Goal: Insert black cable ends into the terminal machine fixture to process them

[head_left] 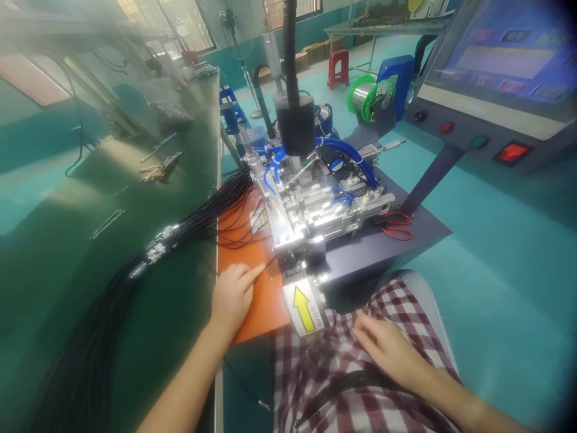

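My left hand [232, 297] rests over the orange plate [261, 310], with finger and thumb pinched on a thin black cable [271, 261]. That cable's tip points into the front of a wire-processing machine [315, 210]. Below the hand, a cable end [264, 404] hangs past the plate's edge. My right hand [383, 343] is above my lap, its fingers curled closed with nothing visible in them. Between the hands sits a white guide with a yellow arrow [304, 308]. A bundle of black cables [162, 243] lies to the left, its far ends fanning over the plate.
A control panel with a lit screen [505, 66] stands at the right. Red-handled scissors [399, 227] lie on the machine base. A dark flexible duct [294, 120] hangs over the machine. Behind are a green wire spool [370, 98] and a red stool [338, 68].
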The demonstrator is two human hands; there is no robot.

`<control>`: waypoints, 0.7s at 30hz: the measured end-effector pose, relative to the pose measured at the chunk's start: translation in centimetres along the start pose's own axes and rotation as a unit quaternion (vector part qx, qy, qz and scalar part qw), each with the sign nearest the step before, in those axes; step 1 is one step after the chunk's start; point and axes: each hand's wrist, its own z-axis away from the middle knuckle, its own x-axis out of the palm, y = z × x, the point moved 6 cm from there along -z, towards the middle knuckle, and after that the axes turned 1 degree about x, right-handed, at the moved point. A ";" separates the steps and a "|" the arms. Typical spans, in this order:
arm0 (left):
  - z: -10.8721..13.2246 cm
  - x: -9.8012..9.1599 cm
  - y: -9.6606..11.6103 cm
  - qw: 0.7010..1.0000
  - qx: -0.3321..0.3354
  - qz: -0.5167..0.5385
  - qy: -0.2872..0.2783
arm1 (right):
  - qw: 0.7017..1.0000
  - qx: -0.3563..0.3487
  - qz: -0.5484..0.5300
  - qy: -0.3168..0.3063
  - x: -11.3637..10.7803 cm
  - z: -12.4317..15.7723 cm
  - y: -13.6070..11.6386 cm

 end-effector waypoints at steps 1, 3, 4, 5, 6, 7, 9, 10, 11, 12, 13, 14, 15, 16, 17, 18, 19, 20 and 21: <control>0.0 0.0 0.0 1.000 -0.003 -0.004 0.002 | 1.000 0.000 0.000 -0.001 0.0 0.0 0.0; 0.1 -0.1 0.1 1.000 -0.010 -0.011 0.004 | 1.000 0.002 -0.001 -0.003 0.1 0.1 0.1; 0.1 -0.1 0.1 1.000 -0.013 -0.014 0.004 | 1.000 0.003 -0.001 -0.005 0.1 0.1 0.1; 0.2 -0.1 0.1 1.000 -0.015 -0.017 0.005 | 1.000 0.003 0.000 -0.007 0.2 0.2 0.2; 0.2 -0.1 0.1 1.000 -0.018 -0.019 0.006 | 1.000 0.002 0.003 -0.010 0.2 0.2 0.2; 0.1 -0.1 0.1 1.000 -0.021 -0.020 0.006 | 1.000 0.003 0.007 -0.014 0.3 0.3 0.2; 0.1 -0.1 0.0 0.999 -0.025 -0.021 0.007 | 1.000 0.004 0.016 -0.022 0.6 0.5 0.2; 0.1 -0.1 0.0 0.999 -0.026 -0.020 0.007 | 0.999 0.005 0.020 -0.025 0.7 0.5 0.1; 0.1 -0.1 0.0 0.999 -0.027 -0.019 0.006 | 0.999 0.005 0.025 -0.027 0.8 0.6 0.1; 0.0 -0.1 0.0 0.999 -0.028 -0.017 0.006 | 0.999 0.004 0.028 -0.028 0.9 0.6 0.0; 0.0 -0.1 0.0 0.999 -0.028 -0.016 0.005 | 0.999 0.004 0.031 -0.028 1.0 0.6 0.0; 0.0 -0.1 0.0 0.999 -0.028 -0.014 0.005 | 0.999 0.003 0.032 -0.027 1.1 0.6 -0.1; -0.1 -0.1 0.0 1.000 -0.028 -0.012 0.005 | 0.999 0.003 0.033 -0.027 1.2 0.6 -0.1; -0.1 -0.1 -0.1 1.000 -0.029 -0.010 0.005 | 0.999 0.002 0.034 -0.028 1.2 0.6 0.0; -0.1 -0.1 -0.1 1.000 -0.030 -0.007 0.006 | 0.999 0.002 0.034 -0.030 1.3 0.6 0.0; -0.2 0.0 -0.1 0.999 -0.031 -0.005 0.008 | 0.999 0.002 0.034 -0.033 1.4 0.6 0.0; -0.2 0.0 -0.2 0.999 -0.033 -0.002 0.009 | 0.999 0.002 0.035 -0.035 1.5 0.7 0.0; -0.3 0.0 -0.2 0.999 -0.034 0.001 0.010 | 0.999 0.001 0.035 -0.038 1.5 0.7 -0.1; -0.3 0.1 -0.3 0.999 -0.035 0.004 0.011 | 0.998 -0.001 0.035 -0.042 1.6 0.8 -0.3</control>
